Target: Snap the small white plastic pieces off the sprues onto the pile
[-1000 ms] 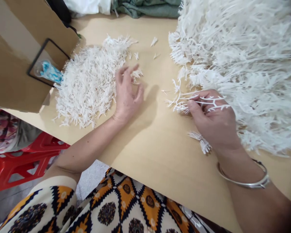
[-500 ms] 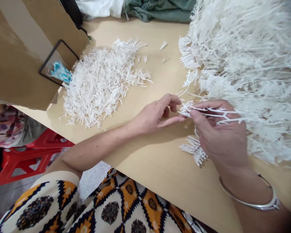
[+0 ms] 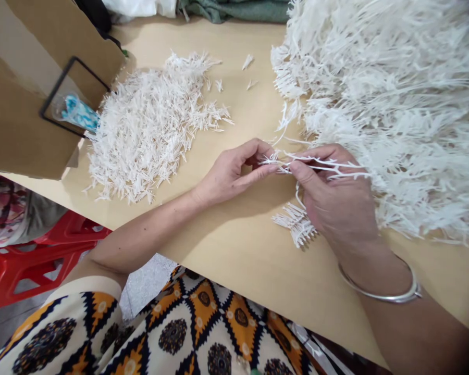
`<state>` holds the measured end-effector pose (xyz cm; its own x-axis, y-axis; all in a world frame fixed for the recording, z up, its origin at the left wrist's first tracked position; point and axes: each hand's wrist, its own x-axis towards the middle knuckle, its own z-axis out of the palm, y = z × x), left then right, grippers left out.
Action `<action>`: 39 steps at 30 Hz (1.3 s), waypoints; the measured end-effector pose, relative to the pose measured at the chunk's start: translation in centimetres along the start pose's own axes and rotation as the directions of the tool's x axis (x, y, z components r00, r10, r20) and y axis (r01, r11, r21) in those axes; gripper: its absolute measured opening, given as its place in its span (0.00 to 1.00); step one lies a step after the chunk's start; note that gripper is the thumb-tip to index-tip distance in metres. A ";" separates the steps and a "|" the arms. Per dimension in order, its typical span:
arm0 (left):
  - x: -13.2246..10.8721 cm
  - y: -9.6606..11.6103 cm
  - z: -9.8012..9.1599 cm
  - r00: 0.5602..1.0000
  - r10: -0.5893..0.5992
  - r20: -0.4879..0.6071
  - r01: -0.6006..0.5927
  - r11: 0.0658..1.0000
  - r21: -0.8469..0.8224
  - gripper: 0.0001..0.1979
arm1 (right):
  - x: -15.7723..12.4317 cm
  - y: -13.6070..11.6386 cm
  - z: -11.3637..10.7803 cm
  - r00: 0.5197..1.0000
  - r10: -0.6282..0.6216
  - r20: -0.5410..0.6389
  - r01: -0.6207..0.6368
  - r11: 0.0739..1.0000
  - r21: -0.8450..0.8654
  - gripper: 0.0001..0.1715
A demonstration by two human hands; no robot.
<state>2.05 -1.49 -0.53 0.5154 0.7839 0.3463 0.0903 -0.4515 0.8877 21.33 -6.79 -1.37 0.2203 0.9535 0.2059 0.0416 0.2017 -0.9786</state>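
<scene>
Here, the left hand (image 3: 238, 169) and right hand (image 3: 338, 208) both pinch white twigs (image 3: 338, 166) toward three o'clock, so too hard a tug could snap them, or their forks could snag the big pile (image 3: 386, 99) at two o'clock.

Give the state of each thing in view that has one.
Left hand: pinching the tips of white strands
Right hand: closed on white strands
White strands: branched, held between both hands
Small bundle: fanned out on the table
Smaller pile: loosely heaped
Larger pile: tangled, heaped
Cardboard box: standing; whether open, cannot tell
Green cloth: crumpled
Bracelet: worn
</scene>
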 end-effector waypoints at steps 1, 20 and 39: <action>0.0 0.0 0.0 1.000 -0.026 0.002 0.026 0.999 -0.020 0.20 | 0.0 0.2 -0.1 1.000 -0.014 -0.008 0.013 1.000 -0.022 0.07; 0.1 0.1 -0.1 0.995 -0.045 0.085 0.039 0.997 0.073 0.21 | 0.0 -0.6 -0.3 1.000 -0.019 0.012 0.020 0.995 -0.096 0.09; -0.4 1.9 -0.7 0.974 -0.140 0.175 0.165 0.977 -0.136 0.24 | 1.7 0.6 -1.9 0.987 -0.161 0.024 0.156 0.892 -0.425 0.05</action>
<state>1.47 -2.37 1.25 0.6389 0.7525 0.1598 0.0573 -0.2537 0.9656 23.60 -5.51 -1.62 0.1873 0.9135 0.3611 0.4858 0.2334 -0.8423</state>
